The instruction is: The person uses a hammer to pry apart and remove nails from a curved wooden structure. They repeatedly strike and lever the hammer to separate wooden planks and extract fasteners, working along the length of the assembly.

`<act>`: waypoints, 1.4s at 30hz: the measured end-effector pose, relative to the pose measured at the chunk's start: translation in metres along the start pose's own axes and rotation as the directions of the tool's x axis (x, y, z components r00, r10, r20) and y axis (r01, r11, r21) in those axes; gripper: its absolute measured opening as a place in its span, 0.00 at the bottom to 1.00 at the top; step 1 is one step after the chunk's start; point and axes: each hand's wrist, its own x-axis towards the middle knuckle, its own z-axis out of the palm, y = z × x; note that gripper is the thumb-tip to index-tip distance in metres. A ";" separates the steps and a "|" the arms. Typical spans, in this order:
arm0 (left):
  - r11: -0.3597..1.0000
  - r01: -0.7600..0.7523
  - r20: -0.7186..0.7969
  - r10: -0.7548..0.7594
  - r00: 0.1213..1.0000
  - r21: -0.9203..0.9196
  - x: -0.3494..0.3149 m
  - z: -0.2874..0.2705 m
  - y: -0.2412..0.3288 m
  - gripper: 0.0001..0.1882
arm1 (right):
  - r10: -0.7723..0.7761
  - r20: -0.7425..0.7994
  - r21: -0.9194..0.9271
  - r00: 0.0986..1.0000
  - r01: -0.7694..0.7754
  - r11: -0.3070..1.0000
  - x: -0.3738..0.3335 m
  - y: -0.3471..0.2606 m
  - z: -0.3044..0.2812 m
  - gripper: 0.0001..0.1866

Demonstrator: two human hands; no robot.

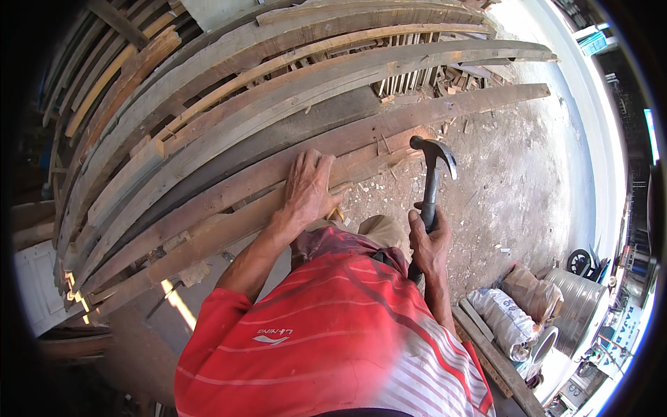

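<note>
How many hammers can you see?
1. The hammer is in the person's right hand, raised above the dirt ground beside the wooden planks. The left hand lies flat on a plank. More could be hidden.

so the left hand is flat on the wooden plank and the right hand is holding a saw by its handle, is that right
Not quite: the right hand grips a claw hammer by its dark handle, not a saw, with the head raised above the plank. The rest holds: the left hand lies flat on the wooden plank. The head view shows both.
</note>
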 end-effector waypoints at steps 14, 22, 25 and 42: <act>0.974 0.223 0.292 -0.227 0.929 0.049 0.001 -0.004 0.030 0.40 | -0.049 0.255 -0.169 0.966 0.094 0.981 0.060 0.012 -0.056 0.21; 0.938 0.325 0.364 -0.346 0.865 0.120 0.003 -0.005 0.037 0.46 | -0.273 0.354 0.209 0.895 0.209 0.955 0.089 -0.025 -0.080 0.21; 0.938 0.313 0.370 -0.346 0.863 0.147 0.008 -0.006 0.039 0.48 | -0.446 0.263 0.410 0.856 0.319 0.855 0.101 -0.047 -0.084 0.18; 0.848 0.226 -0.020 -0.247 0.969 0.479 -0.023 0.035 0.052 0.45 | -0.470 0.077 0.475 0.880 0.381 0.793 0.101 -0.028 -0.139 0.20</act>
